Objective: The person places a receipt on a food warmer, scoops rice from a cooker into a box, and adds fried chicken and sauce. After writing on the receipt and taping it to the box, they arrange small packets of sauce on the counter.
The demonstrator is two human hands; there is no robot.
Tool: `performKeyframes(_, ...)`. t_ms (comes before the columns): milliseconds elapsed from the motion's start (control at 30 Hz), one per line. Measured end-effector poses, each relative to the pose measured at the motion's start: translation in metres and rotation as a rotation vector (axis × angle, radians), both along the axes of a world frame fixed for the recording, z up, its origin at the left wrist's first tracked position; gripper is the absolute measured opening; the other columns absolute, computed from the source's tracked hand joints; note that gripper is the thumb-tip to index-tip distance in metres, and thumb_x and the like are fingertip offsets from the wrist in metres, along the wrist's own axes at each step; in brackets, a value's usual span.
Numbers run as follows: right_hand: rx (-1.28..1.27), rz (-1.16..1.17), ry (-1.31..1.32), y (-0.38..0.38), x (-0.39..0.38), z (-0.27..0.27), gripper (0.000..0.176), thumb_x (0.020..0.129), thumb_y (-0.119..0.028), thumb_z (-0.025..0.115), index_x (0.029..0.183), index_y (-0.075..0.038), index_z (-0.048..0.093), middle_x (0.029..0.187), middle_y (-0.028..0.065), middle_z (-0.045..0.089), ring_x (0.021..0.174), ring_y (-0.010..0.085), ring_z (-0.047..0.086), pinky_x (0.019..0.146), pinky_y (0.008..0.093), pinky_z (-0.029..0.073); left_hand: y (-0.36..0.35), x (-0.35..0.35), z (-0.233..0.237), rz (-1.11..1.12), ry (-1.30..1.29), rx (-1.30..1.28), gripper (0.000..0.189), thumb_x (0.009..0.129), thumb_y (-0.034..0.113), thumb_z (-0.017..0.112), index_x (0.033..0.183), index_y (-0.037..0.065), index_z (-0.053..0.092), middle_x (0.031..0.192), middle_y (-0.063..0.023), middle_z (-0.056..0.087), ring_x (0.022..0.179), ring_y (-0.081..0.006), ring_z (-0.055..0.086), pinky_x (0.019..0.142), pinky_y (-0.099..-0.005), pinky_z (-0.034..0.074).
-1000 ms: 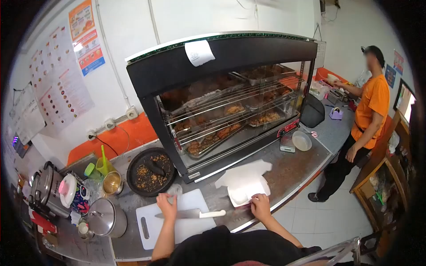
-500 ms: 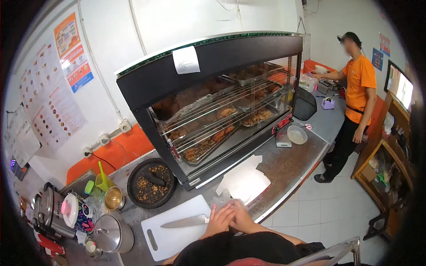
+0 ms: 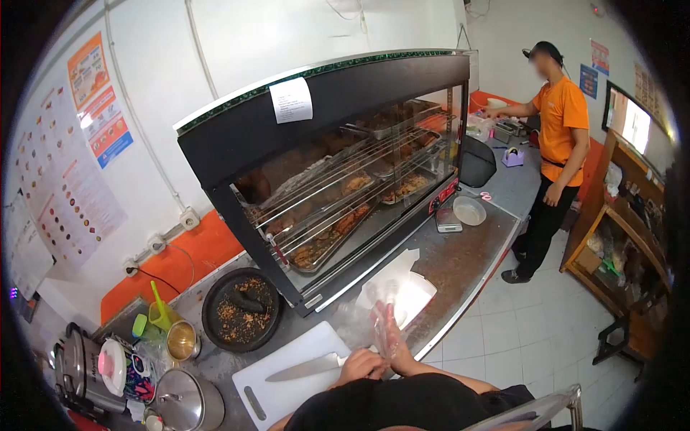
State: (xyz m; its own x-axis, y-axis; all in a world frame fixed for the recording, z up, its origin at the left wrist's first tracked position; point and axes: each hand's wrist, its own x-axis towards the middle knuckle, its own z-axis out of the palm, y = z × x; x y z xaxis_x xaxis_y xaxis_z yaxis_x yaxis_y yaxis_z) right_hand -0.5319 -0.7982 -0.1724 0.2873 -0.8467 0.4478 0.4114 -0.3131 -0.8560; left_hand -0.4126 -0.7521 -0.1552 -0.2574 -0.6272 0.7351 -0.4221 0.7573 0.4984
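Observation:
A clear plastic glove (image 3: 381,320) covers my right hand (image 3: 392,334), which is raised with its fingers stretched out over the open white paper box (image 3: 413,296). At its wrist, my left hand (image 3: 361,365) has its fingers curled closed on the glove's loose edge. Just left of my hands, a large knife (image 3: 305,368) lies on the white cutting board (image 3: 262,370), its handle end partly hidden by my left hand. Behind the board stands a dark stone mortar (image 3: 226,336) holding brown crumbs and a pestle (image 3: 249,302).
A glass food warmer (image 3: 323,298) with trays of fried food fills the counter's back. Pots (image 3: 190,402) and cups stand left. A scale (image 3: 448,221) and clear bowl (image 3: 469,211) sit right. A co-worker in an orange shirt (image 3: 563,118) stands at the far counter.
My hands were together; now the right one is raised, fingers stretched inside the plastic glove, while the left has drawn down to its wrist. The whole view has shifted slightly.

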Motion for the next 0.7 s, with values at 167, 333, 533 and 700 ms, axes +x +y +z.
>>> performKeyframes(167, 0.003, 0.02, -0.224, -0.002, 0.007, 0.004, 0.067, 0.091, -0.045, 0.038, 0.14, -0.019, 0.002, 0.143, 0.0133, 0.02, 0.131, 0.0331, 0.021, 0.104, 0.0443, 0.018, 0.007, 0.006, -0.004, -0.215, 0.168, 0.267, 0.013, 0.066, -0.001, 0.068, 0.076, 0.003, 0.06, 0.071, -0.0075, 0.057, 0.063, -0.024, 0.052, 0.059, -0.0313, 0.041)
performKeyframes(333, 0.437, 0.178, -0.297, 0.001, -0.01, 0.024, 0.03, 0.093, -0.034, 0.04, 0.112, -0.013, 0.03, 0.135, 0.0165, 0.033, 0.119, 0.034, 0.04, 0.094, 0.045, 0.038, 0.01, -0.003, 0.0, -0.116, 0.185, 0.295, 0.012, 0.066, -0.002, 0.068, 0.076, 0.003, 0.062, 0.07, -0.0074, 0.057, 0.064, -0.0226, 0.053, 0.059, -0.0313, 0.041)
performKeyframes(533, 0.417, 0.489, -0.336, -0.027, -0.02, 0.015, 0.052, 0.088, -0.052, 0.037, 0.127, -0.019, 0.029, 0.139, 0.014, 0.029, 0.124, 0.036, 0.031, 0.097, 0.0526, 0.029, 0.007, -0.013, 0.006, 0.014, 0.132, 0.27, 0.011, 0.067, 0.0, 0.067, 0.078, 0.004, 0.064, 0.071, -0.0075, 0.058, 0.065, -0.023, 0.054, 0.061, -0.0309, 0.042)
performKeyframes(700, 0.204, 0.47, -0.27, -0.038, -0.011, 0.021, 0.081, 0.076, -0.071, 0.035, 0.141, -0.029, 0.011, 0.147, 0.0072, 0.005, 0.133, 0.0349, 0.005, 0.103, 0.0551, 0.01, -0.007, -0.029, 0.006, -0.137, 0.084, 0.255, 0.013, 0.068, 0.0, 0.065, 0.079, 0.005, 0.064, 0.071, -0.0062, 0.058, 0.066, -0.0224, 0.053, 0.063, -0.031, 0.042)
